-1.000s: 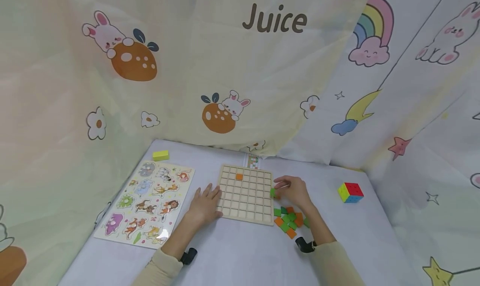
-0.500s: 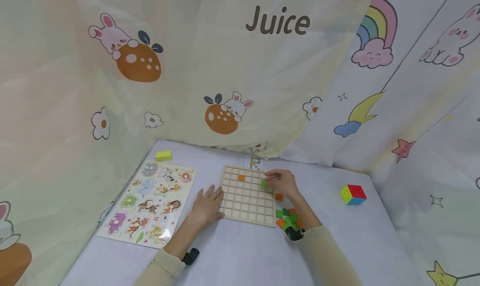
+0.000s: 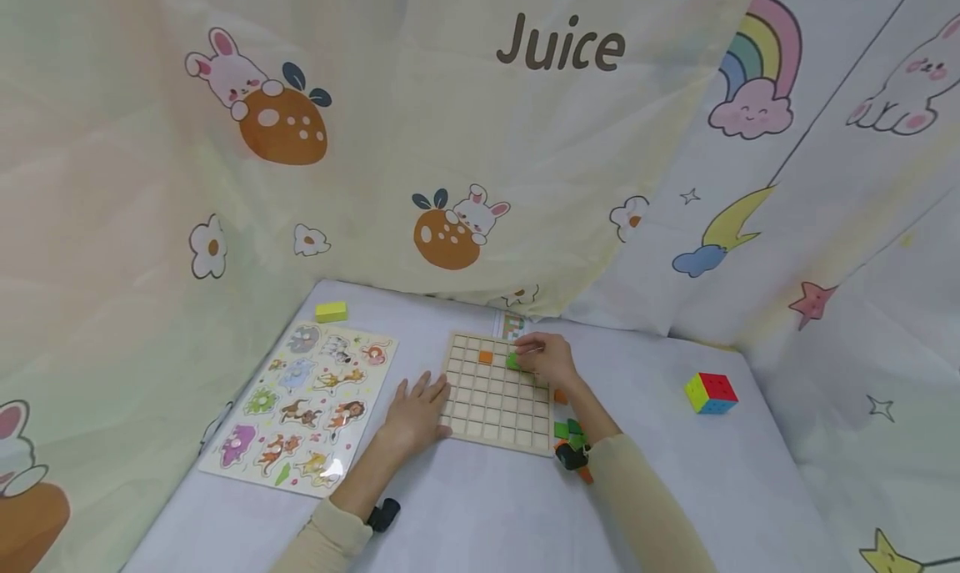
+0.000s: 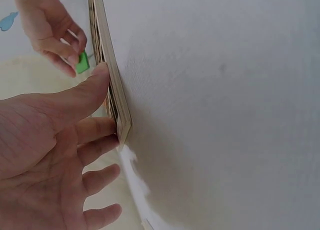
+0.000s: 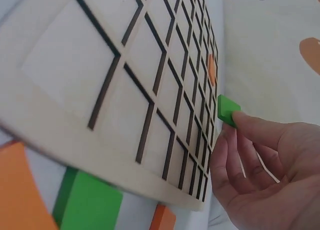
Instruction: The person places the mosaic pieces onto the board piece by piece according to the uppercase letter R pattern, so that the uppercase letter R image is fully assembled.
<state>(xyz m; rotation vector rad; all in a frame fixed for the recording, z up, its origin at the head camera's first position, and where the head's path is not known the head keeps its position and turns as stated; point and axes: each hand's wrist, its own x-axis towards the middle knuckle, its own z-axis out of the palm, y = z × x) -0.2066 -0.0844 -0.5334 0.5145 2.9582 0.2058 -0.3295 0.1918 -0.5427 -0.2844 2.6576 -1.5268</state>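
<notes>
A wooden grid board (image 3: 491,399) lies mid-table, with one orange square tile (image 3: 486,357) in a far-row cell. My right hand (image 3: 551,362) pinches a green square tile (image 5: 228,109) between thumb and fingertips, over the board's far part just right of the orange tile. In the right wrist view the green tile is held tilted, close over the grid. My left hand (image 3: 415,414) rests at the board's left edge with fingers spread. In the left wrist view its thumb and nearest fingers touch the wooden rim (image 4: 117,92).
Loose green tiles (image 3: 562,429) and orange tiles lie right of the board, partly hidden under my right forearm. Behind the board is a small patterned card (image 3: 514,326). An animal puzzle board (image 3: 311,410) and a yellow block (image 3: 331,311) lie left; a colour cube (image 3: 711,394) sits right.
My right hand has moved left from beside the board to above its far part, carrying the green tile. An orange tile stays behind at the board's right edge. The left hand stays put.
</notes>
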